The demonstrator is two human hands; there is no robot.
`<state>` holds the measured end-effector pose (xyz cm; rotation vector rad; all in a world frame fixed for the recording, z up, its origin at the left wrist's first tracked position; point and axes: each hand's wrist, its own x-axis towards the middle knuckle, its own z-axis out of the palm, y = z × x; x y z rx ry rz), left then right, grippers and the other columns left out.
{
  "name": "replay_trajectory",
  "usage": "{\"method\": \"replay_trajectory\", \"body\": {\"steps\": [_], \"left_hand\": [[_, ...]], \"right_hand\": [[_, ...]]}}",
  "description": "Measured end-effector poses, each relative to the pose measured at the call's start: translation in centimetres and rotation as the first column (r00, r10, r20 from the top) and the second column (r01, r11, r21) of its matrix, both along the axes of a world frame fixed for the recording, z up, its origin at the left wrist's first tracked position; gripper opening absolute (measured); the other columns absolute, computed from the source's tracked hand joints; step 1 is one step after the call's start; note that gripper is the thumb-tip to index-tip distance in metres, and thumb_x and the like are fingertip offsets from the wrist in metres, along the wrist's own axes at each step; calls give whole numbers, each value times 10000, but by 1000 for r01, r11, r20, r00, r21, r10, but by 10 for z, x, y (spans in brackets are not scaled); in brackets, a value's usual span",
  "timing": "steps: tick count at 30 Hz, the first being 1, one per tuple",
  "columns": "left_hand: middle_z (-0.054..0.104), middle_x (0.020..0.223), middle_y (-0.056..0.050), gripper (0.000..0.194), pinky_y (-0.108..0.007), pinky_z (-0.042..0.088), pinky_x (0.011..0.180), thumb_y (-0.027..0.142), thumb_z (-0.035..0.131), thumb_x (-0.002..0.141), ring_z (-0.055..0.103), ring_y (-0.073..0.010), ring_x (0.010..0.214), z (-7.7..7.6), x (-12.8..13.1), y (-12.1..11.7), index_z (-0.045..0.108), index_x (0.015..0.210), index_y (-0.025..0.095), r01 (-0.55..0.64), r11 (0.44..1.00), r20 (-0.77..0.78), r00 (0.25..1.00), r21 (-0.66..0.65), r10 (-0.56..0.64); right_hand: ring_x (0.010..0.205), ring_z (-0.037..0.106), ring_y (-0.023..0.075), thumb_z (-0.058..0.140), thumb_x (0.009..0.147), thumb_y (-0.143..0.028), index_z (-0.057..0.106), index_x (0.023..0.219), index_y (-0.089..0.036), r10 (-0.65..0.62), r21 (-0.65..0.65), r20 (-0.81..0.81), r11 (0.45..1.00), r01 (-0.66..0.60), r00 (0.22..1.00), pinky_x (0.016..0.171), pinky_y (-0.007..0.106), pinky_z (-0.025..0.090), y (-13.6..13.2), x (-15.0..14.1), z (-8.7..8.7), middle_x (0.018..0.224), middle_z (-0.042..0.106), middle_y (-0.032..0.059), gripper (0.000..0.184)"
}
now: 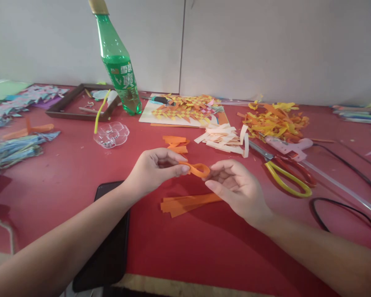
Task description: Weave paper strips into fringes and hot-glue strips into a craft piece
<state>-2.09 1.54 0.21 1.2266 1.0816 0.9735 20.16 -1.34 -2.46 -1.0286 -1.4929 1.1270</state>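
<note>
An orange paper strip, bent into a loop, is pinched by its left end between the thumb and fingers of my left hand. At the loop's rounded right end is my right hand, its fingers half curled and the thumb apart from them. Whether those fingertips touch the paper I cannot tell. Below the hands lies a fanned stack of flat orange strips, its right end partly hidden by my right hand. Folded orange pieces lie just beyond my left hand.
Beyond are cream strips, an orange-yellow paper heap and woven paper pieces. Scissors and a pink glue gun with a black cord lie right. A green bottle, wooden frame, clear dish and phone are left.
</note>
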Motion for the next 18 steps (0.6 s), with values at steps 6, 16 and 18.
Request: {"method": "replay_trajectory", "body": {"steps": [6, 16, 18], "left_hand": [[781, 783, -38, 236, -278, 588, 698, 289, 872, 681, 741, -172, 727, -1, -1, -1, 726, 810, 157, 33, 999, 53, 998, -26, -32], [765, 721, -16, 219, -216, 555, 637, 285, 862, 705, 715, -127, 672, -2, 0, 0, 722, 819, 161, 42, 998, 32, 999, -35, -41], [765, 722, -21, 216, -223, 557, 634, 288, 858, 709, 718, -135, 678, -2, 0, 0, 721, 819, 161, 40, 999, 28, 999, -32, -40]], "right_hand": [[864, 706, 166, 795, 776, -331, 587, 1031, -236, -11, 4, 13, 1000, 11, 1000, 764, 299, 625, 1, -1, 1, 942, 699, 43, 343], [708, 703, 151, 756, 812, -379, 622, 877, -209, -103, 44, 112, 994, 99, 988, 648, 269, 612, -1, -2, 4, 787, 696, 23, 227], [694, 701, 149, 759, 808, -387, 623, 858, -208, -109, 46, 114, 994, 104, 987, 641, 267, 612, -1, -1, 4, 777, 693, 22, 231]]}}
